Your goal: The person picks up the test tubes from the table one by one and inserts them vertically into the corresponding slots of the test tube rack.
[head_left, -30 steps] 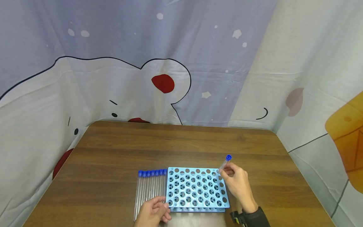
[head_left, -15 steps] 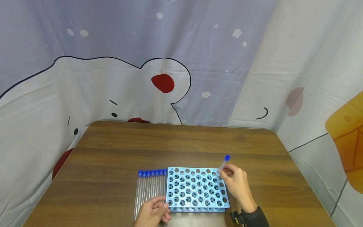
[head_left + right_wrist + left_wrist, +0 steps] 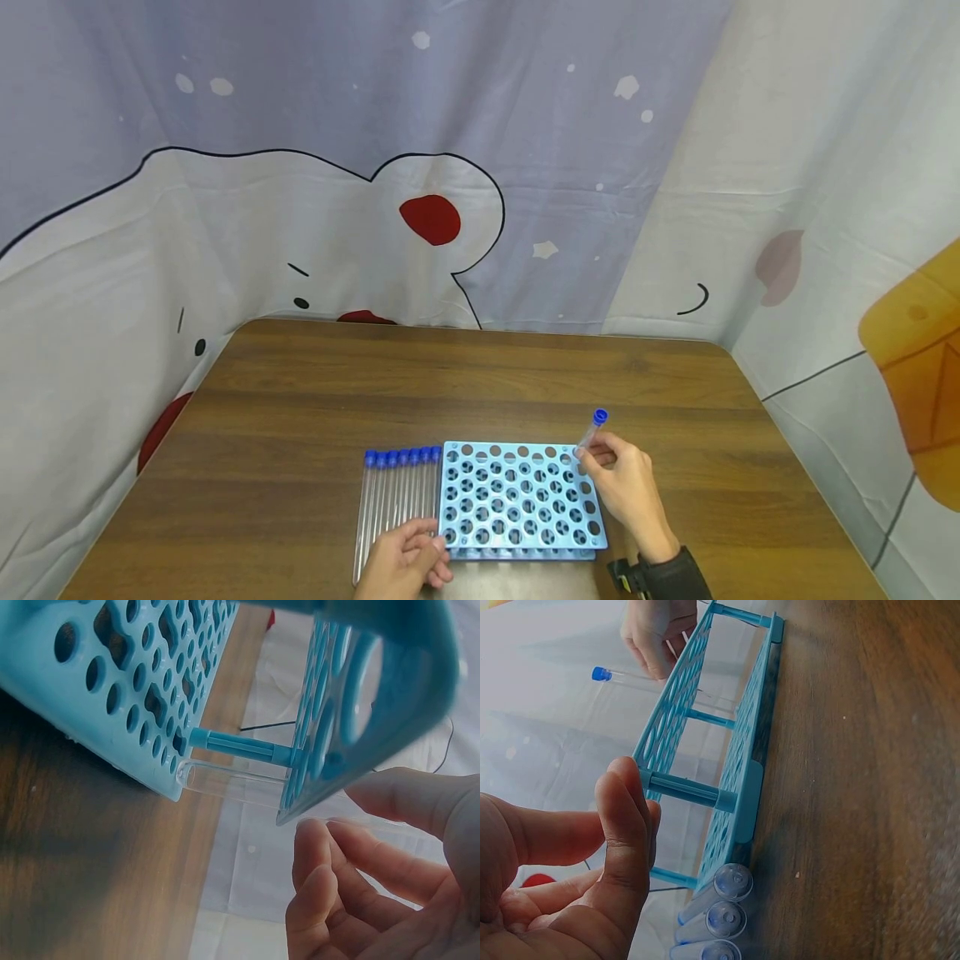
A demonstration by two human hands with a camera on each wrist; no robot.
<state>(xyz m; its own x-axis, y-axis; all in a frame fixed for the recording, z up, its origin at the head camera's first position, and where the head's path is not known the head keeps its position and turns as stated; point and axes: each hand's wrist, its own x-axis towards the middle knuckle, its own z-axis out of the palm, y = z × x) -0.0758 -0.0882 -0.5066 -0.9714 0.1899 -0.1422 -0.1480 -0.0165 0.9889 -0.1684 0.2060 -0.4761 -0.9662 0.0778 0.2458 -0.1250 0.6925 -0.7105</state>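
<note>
My right hand (image 3: 628, 485) pinches a clear blue-capped test tube (image 3: 591, 434) at the far right corner of the light blue rack (image 3: 525, 547). In the right wrist view the tube (image 3: 236, 784) passes through the rack's upper plate, its rounded end at the lower plate by a corner post (image 3: 244, 746). The cap is up and tilted. My left hand (image 3: 405, 558) touches the rack's near left corner; in the left wrist view its extended fingers lie against the upper plate beside a post (image 3: 690, 789), the thumb (image 3: 555, 836) off the rack.
Several capped tubes (image 3: 382, 500) lie side by side along the rack's left side, caps toward the far edge. Their rounded ends (image 3: 733, 883) show in the left wrist view. The wooden table (image 3: 480, 379) reaches back to a patterned curtain (image 3: 540, 167).
The right hand and the tube's capped end have shifted slightly left, the tube a little more upright. The left hand and the rack look unmoved.
</note>
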